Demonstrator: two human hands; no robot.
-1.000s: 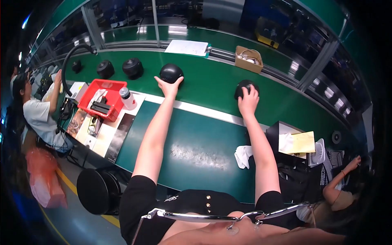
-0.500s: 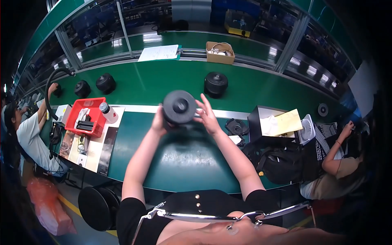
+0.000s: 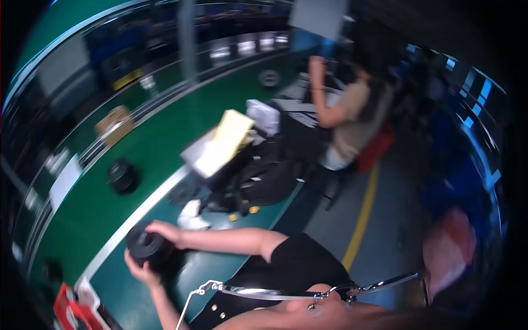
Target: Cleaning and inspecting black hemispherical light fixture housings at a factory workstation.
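A black round motor-like unit (image 3: 148, 248) with a raised centre is held above the green bench mat. My left hand (image 3: 141, 270) grips its near left side, thumb and fingers around the rim. From the other side my right hand (image 3: 166, 231) lies on its upper edge, the fingertips close to the raised centre. Motion blurs the view, so the undersides and exact finger contact cannot be made out. A second black round unit (image 3: 122, 176) stands on the green belt beyond. White crumpled material (image 3: 192, 215) lies on the bench beside my right forearm.
An open box with yellow and white sheets (image 3: 231, 135) and a black backpack (image 3: 269, 179) sit along the bench. A cardboard box (image 3: 114, 126) rests on the far ledge. A red bin (image 3: 71, 311) is at lower left. A co-worker (image 3: 352, 110) sits farther along.
My view has swung to the right, so the bench now runs diagonally. The black unit stays between my hands; my right hand, formerly spread beside it, is now on its upper edge.
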